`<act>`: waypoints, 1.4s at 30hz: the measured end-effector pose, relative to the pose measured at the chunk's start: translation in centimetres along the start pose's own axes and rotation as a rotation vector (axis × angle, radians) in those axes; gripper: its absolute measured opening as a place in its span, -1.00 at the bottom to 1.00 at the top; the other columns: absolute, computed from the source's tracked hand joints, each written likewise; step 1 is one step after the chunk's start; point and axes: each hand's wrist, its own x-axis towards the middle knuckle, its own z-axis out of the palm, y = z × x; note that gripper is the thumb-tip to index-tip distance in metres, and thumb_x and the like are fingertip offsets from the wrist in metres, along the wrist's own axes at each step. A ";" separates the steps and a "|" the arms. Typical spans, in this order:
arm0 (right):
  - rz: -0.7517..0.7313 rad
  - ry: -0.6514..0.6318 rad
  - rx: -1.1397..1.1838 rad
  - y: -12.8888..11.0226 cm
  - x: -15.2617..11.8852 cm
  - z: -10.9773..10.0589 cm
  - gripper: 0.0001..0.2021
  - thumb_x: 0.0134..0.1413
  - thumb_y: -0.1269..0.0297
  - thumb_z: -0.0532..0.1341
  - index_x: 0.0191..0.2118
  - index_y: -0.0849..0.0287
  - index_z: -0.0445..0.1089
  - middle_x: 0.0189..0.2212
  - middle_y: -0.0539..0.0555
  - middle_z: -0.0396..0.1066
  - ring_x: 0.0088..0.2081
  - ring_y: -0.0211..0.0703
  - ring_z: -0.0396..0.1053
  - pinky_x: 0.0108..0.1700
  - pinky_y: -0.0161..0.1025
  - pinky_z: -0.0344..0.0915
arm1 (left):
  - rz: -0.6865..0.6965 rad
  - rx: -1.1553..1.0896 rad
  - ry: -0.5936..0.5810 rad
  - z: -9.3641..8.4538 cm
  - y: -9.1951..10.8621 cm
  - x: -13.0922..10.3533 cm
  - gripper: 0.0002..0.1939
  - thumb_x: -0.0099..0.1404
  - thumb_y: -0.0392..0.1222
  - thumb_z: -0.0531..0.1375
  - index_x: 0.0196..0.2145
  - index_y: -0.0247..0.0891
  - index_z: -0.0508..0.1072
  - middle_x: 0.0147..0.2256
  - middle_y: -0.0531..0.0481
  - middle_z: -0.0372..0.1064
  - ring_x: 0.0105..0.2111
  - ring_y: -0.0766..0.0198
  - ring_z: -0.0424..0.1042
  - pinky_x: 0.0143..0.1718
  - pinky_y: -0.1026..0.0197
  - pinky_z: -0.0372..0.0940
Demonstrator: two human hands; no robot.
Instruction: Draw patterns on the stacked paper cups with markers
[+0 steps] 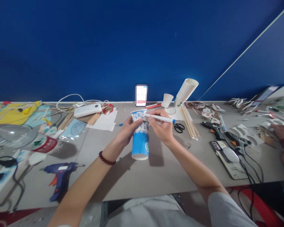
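Two paper cups joined into one blue column (140, 142) are held slightly above the grey table, with white and blue scallop patterns on the upper part. My left hand (127, 128) is wrapped round the column's left side near the middle. In my right hand (162, 126) is a white marker with a blue end (162, 118), its tip at the upper cup's patterned side. Whether the tip touches the surface is too small to tell. A lit phone (141, 95) stands upright behind the cups.
Stacked white cups (186, 91), wooden sticks (189, 123) and black scissors (179, 127) lie right of centre. A blue glue gun (60, 176) and plastic bottle (26, 138) are left. At the right edge another person's hand (282, 132) reaches in near glue guns and a phone (228, 160).
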 end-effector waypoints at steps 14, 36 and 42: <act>-0.007 -0.028 0.027 -0.6 0.1 -0.1 -0.96 0.10 0.34 0.23 -0.34 0.09 0.35 -0.39 0.02 0.45 -0.15 -0.01 0.55 -0.15 -0.09 0.45 | 0.000 -0.015 -0.010 0.0 0.1 0.0 -0.47 0.02 -0.13 0.43 -0.05 -0.31 0.43 -0.25 -0.11 0.53 -0.35 0.18 0.52 -0.31 0.16 0.41; 0.039 0.007 0.106 -0.2 0.3 -0.1 -0.94 0.13 0.27 0.23 -0.32 0.10 0.34 -0.36 0.03 0.46 -0.22 -0.08 0.55 -0.32 -0.20 0.50 | -0.007 0.009 -0.029 -0.1 0.0 0.0 -0.45 0.04 -0.10 0.42 -0.03 -0.31 0.42 -0.22 -0.15 0.52 -0.31 0.14 0.53 -0.21 0.09 0.40; 0.003 -0.008 0.086 -0.3 0.3 -0.1 -0.97 0.12 0.32 0.24 -0.30 0.10 0.36 -0.35 0.04 0.48 -0.20 -0.07 0.56 -0.27 -0.17 0.49 | -0.003 -0.004 -0.019 0.0 0.0 0.0 -0.44 0.03 -0.11 0.43 -0.03 -0.31 0.43 -0.22 -0.13 0.52 -0.32 0.17 0.52 -0.25 0.14 0.40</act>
